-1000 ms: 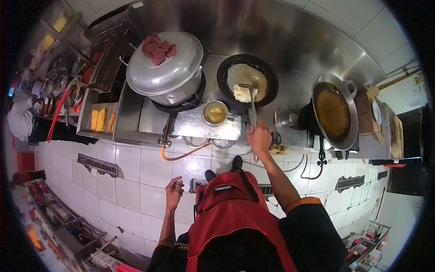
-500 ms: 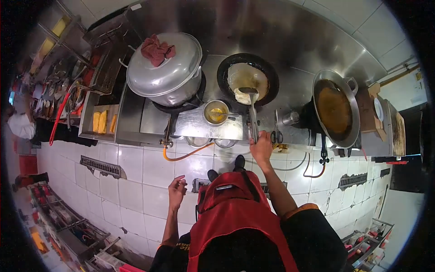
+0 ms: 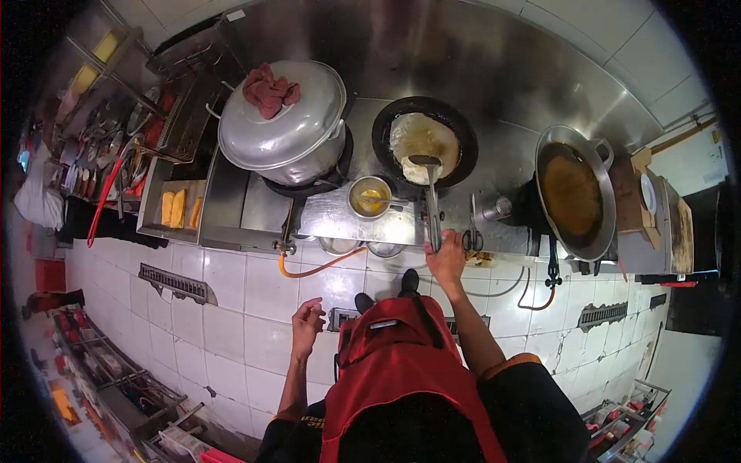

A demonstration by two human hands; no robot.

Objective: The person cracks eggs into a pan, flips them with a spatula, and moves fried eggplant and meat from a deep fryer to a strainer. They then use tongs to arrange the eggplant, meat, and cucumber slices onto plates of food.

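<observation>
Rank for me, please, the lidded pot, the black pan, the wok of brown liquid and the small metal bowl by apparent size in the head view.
Largest to smallest:
1. Lidded pot
2. Black pan and wok of brown liquid: too alike to rank
3. Small metal bowl

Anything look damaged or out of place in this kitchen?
Yes: floor tiles look broken along the drain grate on the left, leaving a ragged gap. Also, a crumpled red cloth sits on the pot's lid, perhaps deliberately.
</observation>
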